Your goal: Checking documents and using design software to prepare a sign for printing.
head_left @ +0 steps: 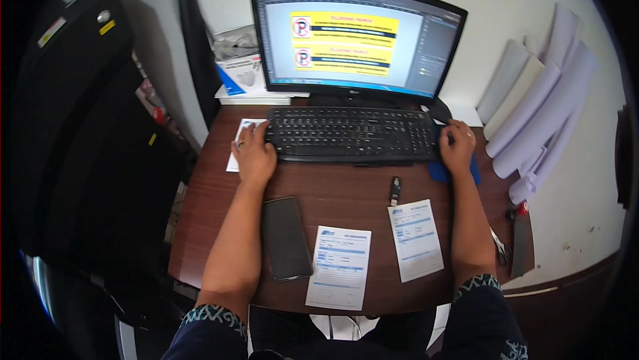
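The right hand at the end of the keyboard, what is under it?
The right hand lies on a blue pad whose edges show around it on the desk. A dark shape peeks out past the fingers, probably a mouse; the hand covers most of it.

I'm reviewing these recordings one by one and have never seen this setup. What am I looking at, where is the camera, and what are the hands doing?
There is no machine here: a person works with bare hands, and the one picture comes from a fisheye camera on their head, looking down, so straight edges bend near the rim. The left hand rests at the left end of the keyboard. The right hand lies on a mouse, mostly hidden, over a blue pad. Neither hand lifts anything. On the brown desk also lie a dark phone, two printed forms and a small USB stick. A monitor stands behind; paper rolls lean at the right.
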`<action>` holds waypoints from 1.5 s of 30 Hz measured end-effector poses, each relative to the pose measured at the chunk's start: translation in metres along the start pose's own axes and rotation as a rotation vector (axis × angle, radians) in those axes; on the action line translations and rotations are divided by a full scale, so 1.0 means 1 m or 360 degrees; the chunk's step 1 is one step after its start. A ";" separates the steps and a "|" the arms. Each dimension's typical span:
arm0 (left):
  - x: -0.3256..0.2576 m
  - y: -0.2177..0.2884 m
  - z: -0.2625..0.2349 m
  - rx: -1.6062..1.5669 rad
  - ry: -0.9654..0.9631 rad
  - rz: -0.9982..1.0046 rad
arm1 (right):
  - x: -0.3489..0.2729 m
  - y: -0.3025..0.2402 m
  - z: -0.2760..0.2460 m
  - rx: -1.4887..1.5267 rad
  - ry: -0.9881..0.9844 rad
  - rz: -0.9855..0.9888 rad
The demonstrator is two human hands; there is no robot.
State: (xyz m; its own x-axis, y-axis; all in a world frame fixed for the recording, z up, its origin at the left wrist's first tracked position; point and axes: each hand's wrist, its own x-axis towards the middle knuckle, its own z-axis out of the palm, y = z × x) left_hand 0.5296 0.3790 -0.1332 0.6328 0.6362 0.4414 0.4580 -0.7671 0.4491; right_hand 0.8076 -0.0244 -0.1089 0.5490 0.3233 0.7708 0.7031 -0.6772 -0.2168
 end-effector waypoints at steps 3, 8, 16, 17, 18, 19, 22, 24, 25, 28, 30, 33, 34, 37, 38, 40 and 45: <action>-0.001 0.002 -0.002 0.0026 -0.0003 -0.0035 | -0.002 -0.012 -0.002 -0.0014 -0.0082 -0.0049; -0.001 0.015 0.002 0.0001 -0.0038 -0.0033 | -0.004 -0.006 -0.012 -0.0081 -0.0192 -0.0071; -0.003 0.015 -0.003 -0.0020 -0.0062 -0.0068 | -0.007 -0.007 -0.006 -0.0005 -0.0233 -0.0085; -0.002 0.013 -0.002 -0.0002 -0.0061 -0.0072 | -0.005 -0.013 -0.008 -0.0025 -0.0276 -0.0061; -0.003 0.011 -0.001 0.0003 -0.0051 -0.0086 | -0.003 -0.015 -0.008 -0.0013 -0.0278 -0.0075; -0.003 0.009 0.000 0.0009 -0.0013 -0.0071 | -0.001 -0.015 -0.007 -0.0007 -0.0223 -0.0062; -0.002 0.009 0.002 0.0017 0.0038 -0.0048 | -0.002 -0.003 -0.001 -0.0065 -0.0087 -0.0048; -0.002 0.011 0.003 0.0008 0.0015 -0.0049 | -0.005 0.009 0.002 -0.0078 -0.0001 0.0165; -0.002 0.013 0.003 0.0005 0.0016 -0.0052 | -0.005 0.016 0.001 -0.0108 0.0010 0.0111; -0.003 0.012 -0.001 0.0014 0.0006 -0.0063 | -0.007 0.013 0.004 -0.0021 -0.0089 0.0315; -0.003 0.016 -0.004 0.0012 -0.0080 -0.0076 | -0.009 0.020 0.006 0.0035 -0.0075 0.0330; -0.003 0.015 -0.004 0.0026 -0.0070 -0.0078 | -0.011 0.023 0.010 0.0163 -0.0067 0.0350; -0.003 0.014 -0.005 0.0029 -0.0067 -0.0081 | -0.012 0.022 0.010 0.0227 -0.0073 0.0357; -0.003 0.013 -0.003 0.0019 -0.0070 -0.0074 | -0.012 0.025 0.009 0.0331 -0.0126 0.0270; -0.003 0.011 -0.002 -0.0016 -0.0014 -0.0056 | -0.012 0.023 0.009 0.0336 -0.0125 0.0267; -0.004 0.008 0.001 -0.0047 0.0048 -0.0040 | -0.010 0.020 0.009 0.0372 -0.0149 0.0262; -0.003 0.010 0.003 -0.0105 0.0078 -0.0071 | -0.010 0.020 0.007 0.0356 -0.0138 0.0330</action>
State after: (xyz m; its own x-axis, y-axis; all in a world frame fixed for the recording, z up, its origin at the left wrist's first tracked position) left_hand 0.5343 0.3695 -0.1326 0.5807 0.6740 0.4566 0.4419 -0.7320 0.5185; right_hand 0.8195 -0.0366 -0.1258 0.7210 0.2552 0.6442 0.6487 -0.5755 -0.4980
